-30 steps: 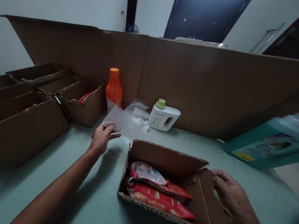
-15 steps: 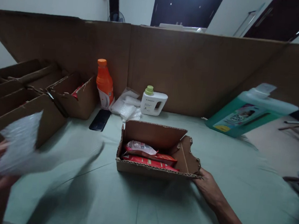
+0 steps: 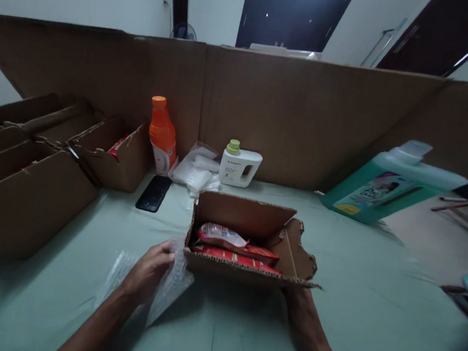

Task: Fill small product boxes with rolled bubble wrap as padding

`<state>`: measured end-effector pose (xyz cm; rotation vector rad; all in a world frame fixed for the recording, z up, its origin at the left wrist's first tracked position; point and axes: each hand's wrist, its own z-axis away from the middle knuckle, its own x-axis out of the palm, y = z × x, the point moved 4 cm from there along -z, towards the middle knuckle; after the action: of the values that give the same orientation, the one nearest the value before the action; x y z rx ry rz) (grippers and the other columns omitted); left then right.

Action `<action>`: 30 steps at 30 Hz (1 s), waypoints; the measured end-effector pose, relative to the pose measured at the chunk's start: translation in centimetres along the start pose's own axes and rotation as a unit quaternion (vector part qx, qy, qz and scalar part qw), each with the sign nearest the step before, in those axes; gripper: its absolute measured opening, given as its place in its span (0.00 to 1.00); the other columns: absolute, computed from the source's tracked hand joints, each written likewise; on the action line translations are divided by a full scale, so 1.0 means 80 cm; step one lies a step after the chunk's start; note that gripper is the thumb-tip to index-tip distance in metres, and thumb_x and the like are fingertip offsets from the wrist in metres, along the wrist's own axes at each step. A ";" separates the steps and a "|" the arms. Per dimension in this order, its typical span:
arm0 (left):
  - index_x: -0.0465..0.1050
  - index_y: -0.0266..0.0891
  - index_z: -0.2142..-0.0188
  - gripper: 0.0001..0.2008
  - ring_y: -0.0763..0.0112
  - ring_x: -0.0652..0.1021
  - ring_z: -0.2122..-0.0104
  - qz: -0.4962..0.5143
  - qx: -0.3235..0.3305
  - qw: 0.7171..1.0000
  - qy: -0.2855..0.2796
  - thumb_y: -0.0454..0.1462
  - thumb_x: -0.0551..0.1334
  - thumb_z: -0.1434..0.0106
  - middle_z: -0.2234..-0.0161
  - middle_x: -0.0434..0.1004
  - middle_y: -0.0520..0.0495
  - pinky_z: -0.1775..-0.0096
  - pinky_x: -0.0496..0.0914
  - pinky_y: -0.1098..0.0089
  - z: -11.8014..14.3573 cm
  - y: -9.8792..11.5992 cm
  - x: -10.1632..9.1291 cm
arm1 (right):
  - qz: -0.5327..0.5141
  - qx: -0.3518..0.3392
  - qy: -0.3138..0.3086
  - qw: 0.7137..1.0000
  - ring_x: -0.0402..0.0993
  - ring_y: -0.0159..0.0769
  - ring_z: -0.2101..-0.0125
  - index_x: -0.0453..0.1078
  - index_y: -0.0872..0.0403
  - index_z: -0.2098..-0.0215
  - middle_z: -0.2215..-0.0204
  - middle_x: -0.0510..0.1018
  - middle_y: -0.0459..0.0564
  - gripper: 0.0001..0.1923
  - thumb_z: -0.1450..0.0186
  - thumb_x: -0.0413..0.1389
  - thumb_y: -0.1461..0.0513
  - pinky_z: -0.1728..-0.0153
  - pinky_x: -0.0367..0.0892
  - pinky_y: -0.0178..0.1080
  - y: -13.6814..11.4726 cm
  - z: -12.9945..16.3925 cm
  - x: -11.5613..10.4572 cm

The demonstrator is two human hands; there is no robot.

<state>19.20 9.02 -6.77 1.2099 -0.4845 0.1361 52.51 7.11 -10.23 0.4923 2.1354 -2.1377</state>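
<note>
- Left hand [image 3: 148,272] grips a sheet of bubble wrap [image 3: 169,288], fingers closed over it, right against the near left corner of the open cardboard box [image 3: 250,221].
- The wrap touches the box wall and spreads down onto the green worktop [image 3: 371,299], near its front edge.
- Right hand is tucked behind the box's near right corner; only the forearm [image 3: 309,337] shows, so whether the fingers are spread or curled, I cannot tell.
- Inside the box: red packets [image 3: 238,256] lying flat, a clear pouch [image 3: 220,232] on top at the left.
- Toward the back edge of the worktop, an orange bottle [image 3: 162,135] stands upright, a white jug with a green cap [image 3: 239,166] beside it, loose plastic bags [image 3: 195,172] between the two.
- A black phone [image 3: 153,193] lies flat in front of the orange bottle.
- Along the left edge, a row of brown boxes [image 3: 28,200].
- At the back right corner, a big teal jug [image 3: 386,182] leans on its side against the cardboard wall [image 3: 289,114].
</note>
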 end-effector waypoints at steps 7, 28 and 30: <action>0.77 0.36 0.67 0.14 0.55 0.80 0.58 0.014 0.062 0.996 0.064 0.41 0.69 0.52 0.64 0.82 0.43 0.54 0.72 0.61 -0.060 0.034 -0.013 | -0.079 0.050 0.061 0.994 0.77 0.49 0.50 0.75 0.53 0.47 0.52 0.82 0.54 0.32 0.36 0.54 0.39 0.50 0.72 0.47 -0.012 -0.045 0.018; 0.77 0.46 0.62 0.05 0.70 0.77 0.67 -0.094 0.252 0.911 0.313 0.36 0.67 0.39 0.68 0.79 0.54 0.64 0.75 0.71 0.187 0.147 -0.039 | -0.051 -0.152 -0.544 0.824 0.70 0.32 0.72 0.73 0.52 0.74 0.78 0.72 0.42 0.20 0.37 0.61 0.45 0.62 0.68 0.35 -0.130 0.122 0.163; 0.76 0.44 0.64 0.05 0.72 0.77 0.68 -0.141 0.288 0.890 0.324 0.37 0.68 0.42 0.69 0.78 0.54 0.64 0.74 0.73 0.165 0.150 -0.055 | -0.048 -0.071 -0.528 0.845 0.68 0.30 0.73 0.72 0.53 0.73 0.77 0.72 0.42 0.18 0.37 0.61 0.48 0.69 0.65 0.32 -0.118 0.133 0.134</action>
<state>7.25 1.84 5.23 1.6992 0.3530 0.4410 37.96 -1.34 -4.39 -0.6872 1.5963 -1.5996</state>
